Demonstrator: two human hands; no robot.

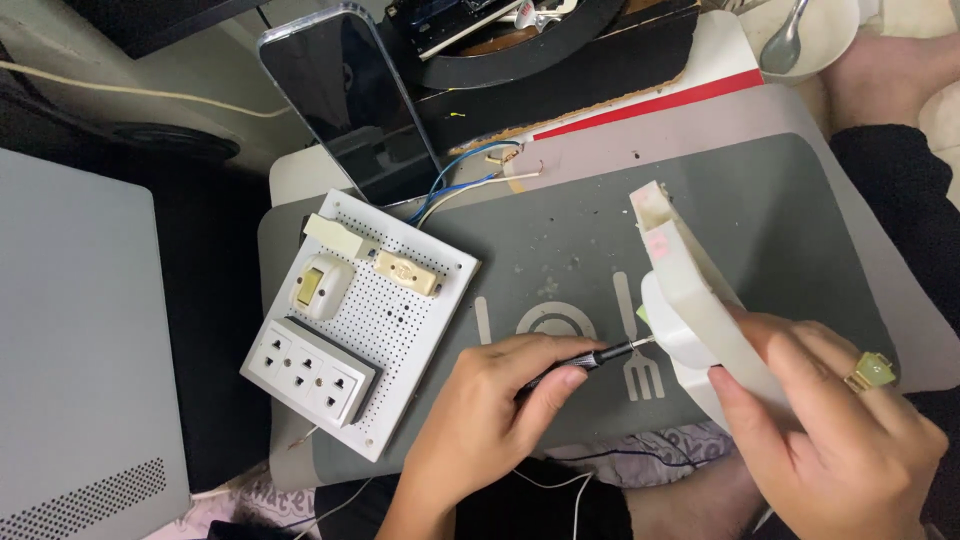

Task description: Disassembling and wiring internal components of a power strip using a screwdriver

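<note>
The left hand (490,410) grips one screwdriver (590,358); the right hand (830,410) clasps one white fitting (690,290) beside one pegboard (385,320).

A grey mat (760,200) carries a white perforated board (400,320) and scattered crumbs of debris (560,250)

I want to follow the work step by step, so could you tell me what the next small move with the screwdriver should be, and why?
Probably seat the tip squarely and turn. The left hand holds the dark-handled screwdriver with its tip meeting the white plastic housing, which the right hand grips tilted above the grey mat. Whether the tip sits in a screw cannot be seen.
</note>
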